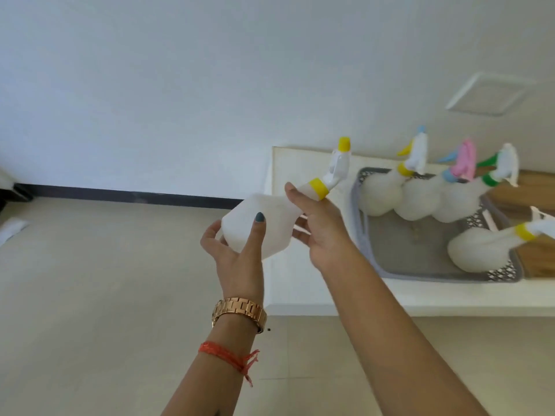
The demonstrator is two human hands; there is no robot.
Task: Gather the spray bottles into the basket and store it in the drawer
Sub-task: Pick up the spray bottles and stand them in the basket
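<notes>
Above the bare floor (pixel 105 265), just off the left edge of the white tabletop (pixel 300 283), the left hand (pixel 237 250) is cupping the fat bottom of a white spray bottle (pixel 258 223), and its grip is holding the bottle with thumb and fingers spread wide around it. The right hand (pixel 318 226) is touching the bottle near its yellow collar, and its grip is loose, with fingers half open against the neck. The bottle is tilting, nozzle up and to the right. To the right, the grey basket (pixel 360 232) is sitting on the tabletop near that edge. Three spray bottles (pixel 417 202) are leaning along its far side. Another bottle (pixel 480 247) is lying at its near right corner. The middle of the basket is showing open room.
</notes>
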